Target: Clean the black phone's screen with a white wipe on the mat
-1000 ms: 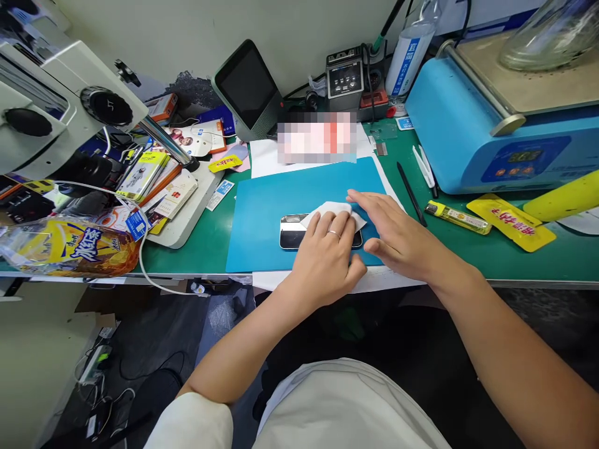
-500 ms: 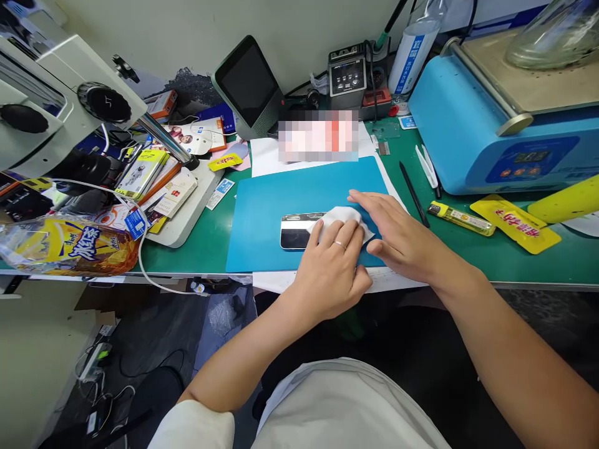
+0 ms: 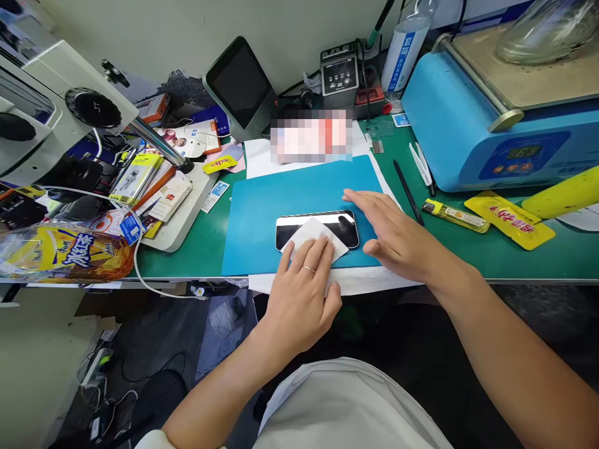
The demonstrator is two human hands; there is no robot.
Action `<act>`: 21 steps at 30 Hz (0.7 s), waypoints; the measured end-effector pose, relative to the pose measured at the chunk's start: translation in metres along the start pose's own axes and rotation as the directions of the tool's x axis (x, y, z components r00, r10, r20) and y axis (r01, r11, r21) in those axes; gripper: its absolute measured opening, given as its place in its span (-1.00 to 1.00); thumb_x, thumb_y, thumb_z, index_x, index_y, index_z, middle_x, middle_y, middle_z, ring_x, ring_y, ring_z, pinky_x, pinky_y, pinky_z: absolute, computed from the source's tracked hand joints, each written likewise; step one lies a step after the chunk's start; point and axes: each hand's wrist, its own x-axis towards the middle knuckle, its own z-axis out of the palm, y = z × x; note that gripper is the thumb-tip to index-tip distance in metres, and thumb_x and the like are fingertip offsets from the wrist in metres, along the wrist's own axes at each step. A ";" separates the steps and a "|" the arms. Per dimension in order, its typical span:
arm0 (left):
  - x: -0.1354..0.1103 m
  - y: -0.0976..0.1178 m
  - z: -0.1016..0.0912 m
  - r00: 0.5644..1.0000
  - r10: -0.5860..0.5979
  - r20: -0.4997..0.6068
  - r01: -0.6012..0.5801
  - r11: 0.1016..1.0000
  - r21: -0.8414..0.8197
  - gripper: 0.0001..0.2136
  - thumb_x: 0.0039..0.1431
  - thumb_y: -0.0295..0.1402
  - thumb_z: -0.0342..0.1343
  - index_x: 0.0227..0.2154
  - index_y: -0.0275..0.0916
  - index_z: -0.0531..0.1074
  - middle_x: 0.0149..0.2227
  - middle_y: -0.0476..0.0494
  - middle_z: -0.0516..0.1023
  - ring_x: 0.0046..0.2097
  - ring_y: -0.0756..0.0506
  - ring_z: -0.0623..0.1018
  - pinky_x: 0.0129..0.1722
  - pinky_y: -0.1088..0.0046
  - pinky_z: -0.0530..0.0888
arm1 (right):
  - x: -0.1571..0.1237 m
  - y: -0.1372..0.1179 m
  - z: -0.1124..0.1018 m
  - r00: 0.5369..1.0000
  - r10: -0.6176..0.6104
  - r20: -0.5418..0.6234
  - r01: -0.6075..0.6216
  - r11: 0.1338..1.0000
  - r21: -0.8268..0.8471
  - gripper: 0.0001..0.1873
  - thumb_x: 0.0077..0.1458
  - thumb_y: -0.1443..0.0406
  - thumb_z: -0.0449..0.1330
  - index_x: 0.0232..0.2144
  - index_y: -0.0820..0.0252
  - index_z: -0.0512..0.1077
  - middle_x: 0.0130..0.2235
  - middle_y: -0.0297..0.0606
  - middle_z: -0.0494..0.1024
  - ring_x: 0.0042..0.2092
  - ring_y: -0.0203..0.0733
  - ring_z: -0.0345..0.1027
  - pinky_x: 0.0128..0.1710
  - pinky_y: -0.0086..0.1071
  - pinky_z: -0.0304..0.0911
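The flat left hand [image 3: 298,298] touches a square white wipe [image 3: 314,229] atop the crosswise glossy-black phone [image 3: 345,231]; beside its right end is the empty right hand [image 3: 399,238].

The left hand [image 3: 302,296] presses its fingertips on a white wipe [image 3: 309,235], which partly covers the phone [image 3: 345,229] lying flat on the blue mat [image 3: 250,202]. The right hand [image 3: 397,238], fingers extended, is positioned beside the phone's right end.

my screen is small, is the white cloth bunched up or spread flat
Spread fairly flat: the white cloth shows straight edges and pointed corners over part of the phone, under the left hand. Cannot tell if it's folded.
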 end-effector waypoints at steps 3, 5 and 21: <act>0.011 -0.002 0.001 1.000 0.013 0.000 -0.013 1.000 0.001 -0.52 0.47 -0.31 -0.14 0.36 -0.37 0.23 0.41 -0.23 0.31 0.39 -0.26 0.29 0.45 -0.05 0.13 | 0.000 0.000 -0.001 1.000 0.000 0.000 0.000 1.000 0.010 0.21 0.11 -0.42 -0.34 0.47 0.29 0.07 0.37 0.15 0.34 0.41 0.30 0.12 0.36 0.22 0.10; 0.024 0.000 0.003 0.999 0.024 -0.024 -0.024 1.000 0.000 -0.53 0.47 -0.31 -0.13 0.34 -0.35 0.27 0.38 -0.23 0.36 0.37 -0.26 0.31 0.45 -0.05 0.15 | 0.000 0.000 -0.001 1.000 -0.002 -0.008 0.002 1.000 0.010 0.23 0.09 -0.43 -0.36 0.47 0.30 0.08 0.37 0.15 0.34 0.41 0.30 0.12 0.37 0.21 0.09; 0.042 -0.001 0.008 0.995 0.048 -0.091 -0.046 0.999 0.030 -0.58 0.42 -0.35 -0.10 0.27 -0.33 0.32 0.27 -0.28 0.44 0.23 -0.28 0.41 0.39 0.01 0.21 | 0.001 0.005 0.002 1.000 0.001 -0.008 -0.001 1.000 -0.019 0.25 0.07 -0.44 -0.39 0.46 0.32 0.11 0.37 0.15 0.33 0.40 0.29 0.13 0.38 0.21 0.06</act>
